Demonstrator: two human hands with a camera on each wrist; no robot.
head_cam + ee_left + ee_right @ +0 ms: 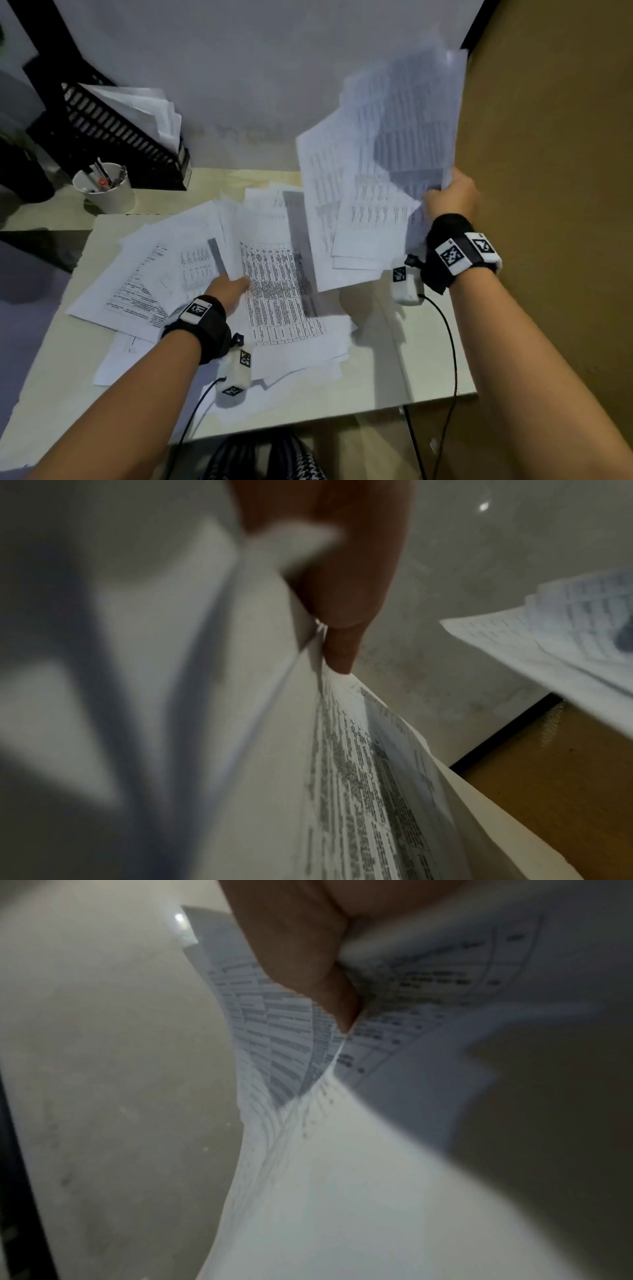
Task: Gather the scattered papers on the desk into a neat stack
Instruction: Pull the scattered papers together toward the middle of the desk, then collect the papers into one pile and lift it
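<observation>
The desk [394,377] carried scattered papers [144,274] around the left grip [227,287], whose fingers pinched a printed sheet [274,284]; the right grip [448,198] clutched a raised sheaf [376,178], fanning up and leftward.

Two hands are showing: the left hand [228,288] and the right hand [449,198]. One sheaf of printed sheets [383,178] is hanging from the right hand; its sheets are too overlapped to count. Around the left hand, loose papers [281,294] are lying in an uncountable spread. Beyond the left hand, one white cup [109,196] and one black file rack [113,137] are standing.
</observation>
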